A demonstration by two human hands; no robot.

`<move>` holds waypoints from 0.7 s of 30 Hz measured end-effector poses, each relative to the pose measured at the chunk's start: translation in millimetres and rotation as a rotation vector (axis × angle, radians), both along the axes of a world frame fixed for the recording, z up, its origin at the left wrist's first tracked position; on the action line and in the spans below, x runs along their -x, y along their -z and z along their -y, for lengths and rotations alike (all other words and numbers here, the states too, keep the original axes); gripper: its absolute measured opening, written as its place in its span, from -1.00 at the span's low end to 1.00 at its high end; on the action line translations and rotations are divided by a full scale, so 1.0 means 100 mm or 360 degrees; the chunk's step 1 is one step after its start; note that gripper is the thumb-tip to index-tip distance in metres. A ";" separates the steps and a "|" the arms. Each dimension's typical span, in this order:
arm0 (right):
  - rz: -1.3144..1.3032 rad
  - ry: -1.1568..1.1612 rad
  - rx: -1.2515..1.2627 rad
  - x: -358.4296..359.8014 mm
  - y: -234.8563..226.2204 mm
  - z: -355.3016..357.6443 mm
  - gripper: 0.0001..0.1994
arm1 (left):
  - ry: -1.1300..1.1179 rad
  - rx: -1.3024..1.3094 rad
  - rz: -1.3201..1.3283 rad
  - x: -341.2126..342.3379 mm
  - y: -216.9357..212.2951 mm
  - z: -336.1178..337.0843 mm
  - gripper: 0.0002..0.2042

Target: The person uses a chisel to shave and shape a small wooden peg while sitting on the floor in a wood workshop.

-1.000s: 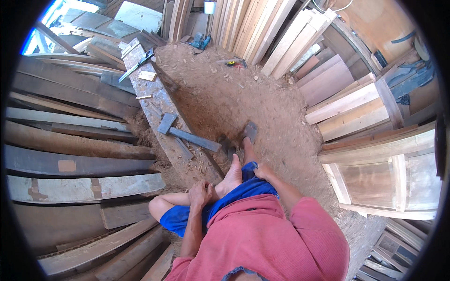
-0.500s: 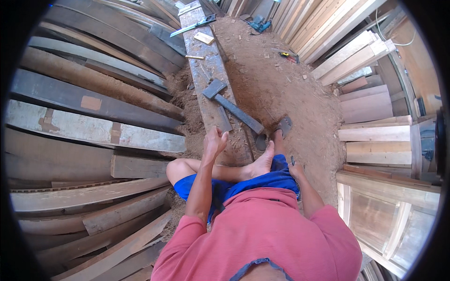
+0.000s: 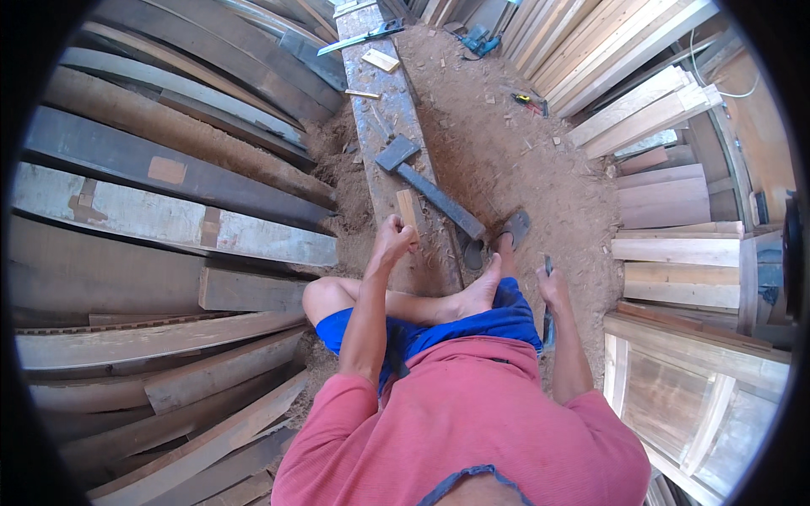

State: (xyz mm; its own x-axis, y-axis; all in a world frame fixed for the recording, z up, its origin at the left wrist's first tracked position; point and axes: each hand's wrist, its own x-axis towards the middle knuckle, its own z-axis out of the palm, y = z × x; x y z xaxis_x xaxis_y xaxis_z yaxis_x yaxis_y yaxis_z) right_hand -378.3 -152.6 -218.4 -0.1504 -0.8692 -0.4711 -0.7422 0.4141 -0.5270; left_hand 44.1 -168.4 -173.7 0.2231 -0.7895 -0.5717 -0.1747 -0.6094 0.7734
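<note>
Left grip (image 3: 393, 242) on now-visible wood (image 3: 407, 211)

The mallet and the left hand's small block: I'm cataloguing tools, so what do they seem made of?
Mallet: perhaps weathered or painted wood, looking dull grey and blocky; metal is possible. Block: likely bare, unvarnished wood, given its tan, matte surface.

Light is diffuse; soft shadow darkens floor (image 3: 540, 177) beside worktop (image 3: 395, 110). Fisheye distortion bends stacked boards (image 3: 101, 261); corners are black.
</note>
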 end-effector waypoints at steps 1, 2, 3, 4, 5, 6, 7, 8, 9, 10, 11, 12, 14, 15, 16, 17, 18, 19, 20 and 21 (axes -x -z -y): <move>0.0038 -0.0125 0.0024 -0.32 -0.53 0.18 -0.70 | -0.0036 -0.0001 0.0006 -0.03 -0.07 -0.16 -0.73; 0.0160 -0.0204 0.0028 -0.53 -0.95 0.30 -0.70 | -0.0161 0.0129 -0.0291 0.00 -0.19 -0.28 -0.79; 0.0285 -0.0280 0.0034 -0.73 -1.24 0.39 -0.69 | -0.0282 0.0262 -0.0585 0.04 -0.32 -0.39 -0.84; 0.0538 -0.0316 0.0087 -0.86 -1.37 0.45 -0.70 | -0.0261 0.0264 -0.0601 0.14 -0.44 -0.42 -0.84; 0.0800 -0.0372 0.0139 -1.02 -1.46 0.50 -0.70 | -0.0241 0.0335 -0.0656 0.21 -0.57 -0.48 -0.85; 0.0948 -0.0451 0.0152 -1.23 -1.54 0.53 -0.71 | -0.0232 0.0409 -0.0707 0.26 -0.64 -0.55 -0.86; 0.1093 -0.0534 0.0164 -1.45 -1.66 0.52 -0.71 | -0.0195 0.0427 -0.0769 0.29 -0.65 -0.61 -0.85; 0.1064 -0.0597 0.0141 -1.66 -1.76 0.48 -0.71 | -0.0210 0.0436 -0.0767 0.33 -0.71 -0.66 -0.85; 0.1165 -0.0712 0.0088 -1.86 -1.80 0.44 -0.71 | -0.0173 0.0473 -0.0781 0.39 -0.80 -0.70 -0.84; 0.1167 -0.0727 0.0092 -2.00 -1.72 0.40 -0.71 | -0.0132 0.0516 -0.0791 0.43 -0.87 -0.73 -0.84; 0.1239 -0.0825 0.0031 -2.12 -1.54 0.37 -0.73 | -0.0099 0.0571 -0.0789 0.45 -0.88 -0.77 -0.82; 0.1310 -0.0934 -0.0042 -2.26 -1.50 0.31 -0.75 | -0.0125 0.0580 -0.0782 0.41 -0.84 -0.84 -0.82; 0.1503 -0.0894 -0.0174 -2.38 -1.47 0.20 -0.77 | -0.0259 0.0660 -0.0839 0.34 -0.76 -0.96 -0.82; 0.1493 -0.0795 -0.0076 -2.42 -1.43 0.16 -0.75 | -0.0402 0.0619 -0.0857 0.34 -0.88 -1.03 -0.83; 0.1481 -0.0696 0.0022 -2.44 -1.39 0.14 -0.74 | -0.0417 0.0624 -0.0858 0.30 -0.87 -1.10 -0.83; 0.1479 -0.0710 0.0016 -2.42 -1.36 0.15 -0.74 | -0.0544 0.0647 -0.0978 0.23 -0.87 -1.18 -0.83; 0.1162 -0.0783 -0.0022 -2.41 -1.38 0.18 -0.72 | -0.0676 0.0675 -0.1096 0.17 -0.88 -1.25 -0.83; 0.0844 -0.0850 -0.0056 -2.41 -1.40 0.22 -0.70 | -0.0696 0.0687 -0.1092 0.12 -0.88 -1.31 -0.83; 0.0843 -0.0873 -0.0059 -2.44 -1.36 0.23 -0.70 | -0.0705 0.0742 -0.1209 0.07 -0.89 -1.37 -0.81; 0.0608 -0.0994 -0.0042 -2.49 -1.30 0.25 -0.65 | -0.0709 0.0802 -0.1322 0.03 -0.92 -1.42 -0.80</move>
State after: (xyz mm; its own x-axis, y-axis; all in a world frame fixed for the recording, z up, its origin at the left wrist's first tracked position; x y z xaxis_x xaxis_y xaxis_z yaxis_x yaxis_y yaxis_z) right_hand -129.6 -177.2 -87.9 0.5485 -0.7267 -0.4136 -0.6107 -0.0102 -0.7918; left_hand 41.0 -26.7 -82.1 0.2405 -0.9205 -0.3080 0.6823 -0.0654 0.7281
